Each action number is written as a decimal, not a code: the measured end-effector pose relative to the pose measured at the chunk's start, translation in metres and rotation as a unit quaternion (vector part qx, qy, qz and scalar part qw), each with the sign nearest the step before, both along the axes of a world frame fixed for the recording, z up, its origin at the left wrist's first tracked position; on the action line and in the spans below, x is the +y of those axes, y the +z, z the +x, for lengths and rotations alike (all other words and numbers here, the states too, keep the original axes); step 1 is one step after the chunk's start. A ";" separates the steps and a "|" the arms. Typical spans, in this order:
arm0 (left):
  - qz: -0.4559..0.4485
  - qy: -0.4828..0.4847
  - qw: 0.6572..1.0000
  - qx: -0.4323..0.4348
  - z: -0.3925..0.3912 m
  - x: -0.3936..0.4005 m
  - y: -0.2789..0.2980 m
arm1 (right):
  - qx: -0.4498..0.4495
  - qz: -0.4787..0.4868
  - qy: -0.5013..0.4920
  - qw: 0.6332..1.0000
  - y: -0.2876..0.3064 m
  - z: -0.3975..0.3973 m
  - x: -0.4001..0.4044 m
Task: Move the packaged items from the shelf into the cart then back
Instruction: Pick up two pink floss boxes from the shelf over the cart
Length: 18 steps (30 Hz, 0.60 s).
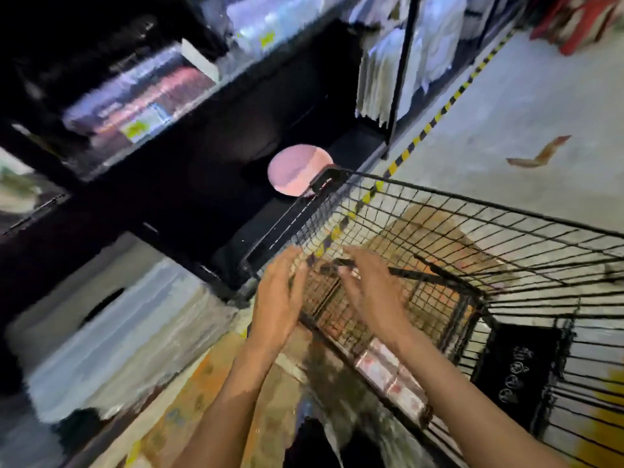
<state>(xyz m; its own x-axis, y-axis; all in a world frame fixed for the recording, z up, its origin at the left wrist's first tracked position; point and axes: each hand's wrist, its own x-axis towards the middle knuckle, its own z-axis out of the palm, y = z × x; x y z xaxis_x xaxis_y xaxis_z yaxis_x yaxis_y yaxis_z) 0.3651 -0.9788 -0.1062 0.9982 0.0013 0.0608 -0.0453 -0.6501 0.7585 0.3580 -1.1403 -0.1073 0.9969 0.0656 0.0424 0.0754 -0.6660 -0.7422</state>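
a tilted, motion-blurred view down a shop aisle. two bare forearms are reaching up from the bottom of the frame toward the near corner of a black wire cart (472,238), which is filling the right and lower right. the left hand (278,298), at centre, is showing its fingers straight and together, released and grasping nothing. the right hand (371,292), just to its right, is also lying with fingers extended over the cart's rim; the blur is too strong to tell whether it is touching the wire. a pink and white packaged item (391,373) is lying inside the cart, low against its near wall, below the right wrist. a dark shelf unit (189,184) is running across the upper left, with wrapped packaged items (141,99) sitting on its upper level and white bagged goods (381,69) hanging at top centre. a round pink shape (297,168) is showing at centre in the dark lower shelf. a grey floor (506,96) with a yellow and black striped line (449,103) is filling the upper right.
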 end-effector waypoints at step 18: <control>-0.028 0.325 0.944 -0.042 -0.261 0.305 0.082 | -0.034 0.110 0.326 0.938 0.085 -0.148 0.317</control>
